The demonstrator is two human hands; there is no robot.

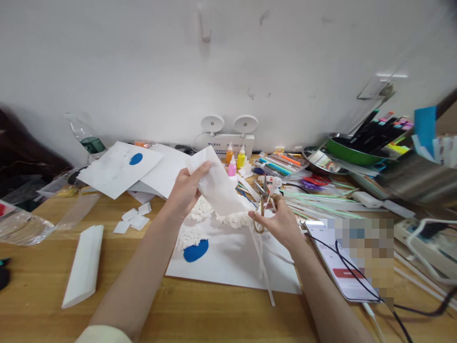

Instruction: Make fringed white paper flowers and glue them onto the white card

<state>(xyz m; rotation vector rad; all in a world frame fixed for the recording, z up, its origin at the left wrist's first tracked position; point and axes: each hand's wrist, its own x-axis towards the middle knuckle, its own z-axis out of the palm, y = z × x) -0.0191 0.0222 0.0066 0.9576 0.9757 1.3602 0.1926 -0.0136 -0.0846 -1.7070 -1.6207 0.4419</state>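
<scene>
My left hand (187,190) pinches the upper left corner of a white paper piece (219,183), thumb on top. My right hand (280,216) has its fingers in the gold handles of the scissors (263,197), whose blades point up and stand apart, to the right of the paper. Below both hands lies a white sheet (228,267) with crumpled white bits (200,209) and a blue patch (195,251) on it. Thin white strips (262,267) hang or lie under the scissors.
A folded white paper (84,264) and small white squares (134,219) lie at left. Behind stand small paint bottles (241,157) and a white twin-lamp box (232,141). At right are a phone (342,262) with black cables, coloured strips (314,202) and a green bowl (360,152).
</scene>
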